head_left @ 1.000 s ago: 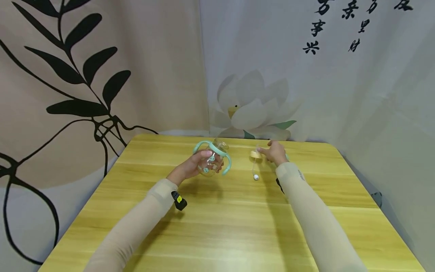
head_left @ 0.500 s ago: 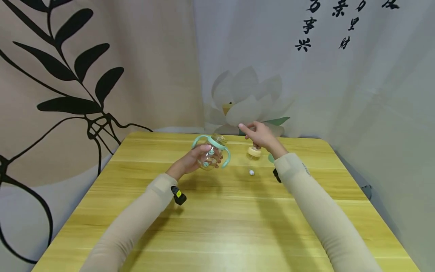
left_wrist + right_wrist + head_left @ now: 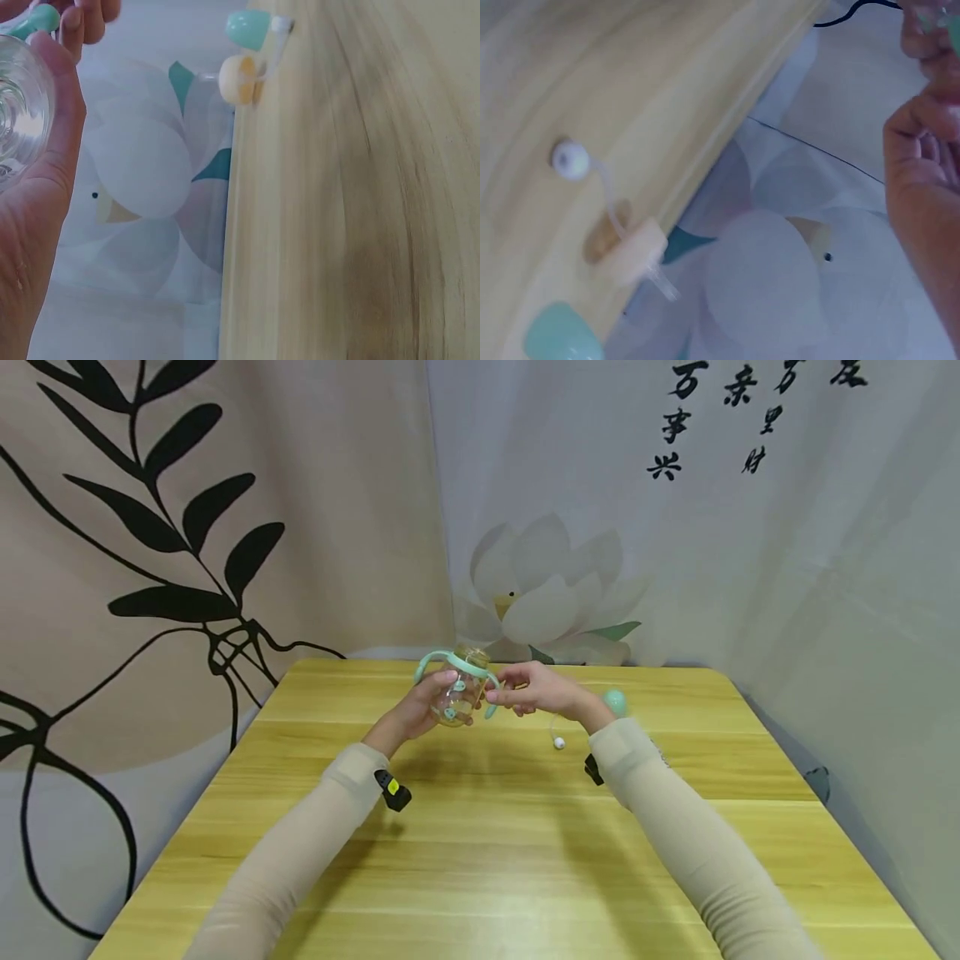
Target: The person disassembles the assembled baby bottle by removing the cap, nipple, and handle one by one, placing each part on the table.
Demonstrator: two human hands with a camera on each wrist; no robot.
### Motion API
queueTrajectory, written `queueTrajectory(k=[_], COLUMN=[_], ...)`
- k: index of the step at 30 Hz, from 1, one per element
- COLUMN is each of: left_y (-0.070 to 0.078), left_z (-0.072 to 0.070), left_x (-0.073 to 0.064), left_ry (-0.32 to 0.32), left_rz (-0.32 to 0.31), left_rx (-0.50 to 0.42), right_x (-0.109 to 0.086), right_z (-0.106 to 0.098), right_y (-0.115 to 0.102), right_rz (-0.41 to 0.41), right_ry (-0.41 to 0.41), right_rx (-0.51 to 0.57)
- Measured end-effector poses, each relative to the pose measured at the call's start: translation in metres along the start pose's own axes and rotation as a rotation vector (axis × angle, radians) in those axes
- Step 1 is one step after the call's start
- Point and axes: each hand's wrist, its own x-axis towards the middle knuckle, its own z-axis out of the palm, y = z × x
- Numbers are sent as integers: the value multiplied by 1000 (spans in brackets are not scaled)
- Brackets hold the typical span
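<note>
My left hand grips a clear baby bottle with a mint collar and two mint handles. Its mouth is uncovered and it tilts slightly, held above the table. Thumb and fingers of my right hand pinch the handle on the bottle's right side. Beyond the right hand, a pale yellow lid stands on the table, mostly hidden in the head view. A thin straw runs from it to a white weighted ball. Behind the right wrist lies a mint dome cap.
The wooden table ends a short way behind the bottle and lid. A printed cloth backdrop hangs beyond that far edge. Black wrist cameras sit on both sleeves.
My right hand was touching the yellow lid, then rose above it. It has since moved left onto the bottle's right handle. The left hand keeps its grip on the bottle.
</note>
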Motion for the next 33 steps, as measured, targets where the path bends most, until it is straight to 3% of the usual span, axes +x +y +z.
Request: queueTrajectory(k=[9, 26, 31, 33], left_y=[-6, 0, 1, 1], left_z=[2, 2, 1, 1], left_x=[-1, 2, 2, 2], left_ry=[37, 74, 100, 95], left_rz=[36, 71, 77, 83], left_rx=[-5, -2, -12, -21], right_x=[-1, 1, 2, 3], right_z=[14, 18, 20, 18], right_y=[22, 16, 9, 4], right_rz=[-90, -166, -212, -229], right_ry=[31, 174, 238, 292], right_rx=[132, 139, 143, 193])
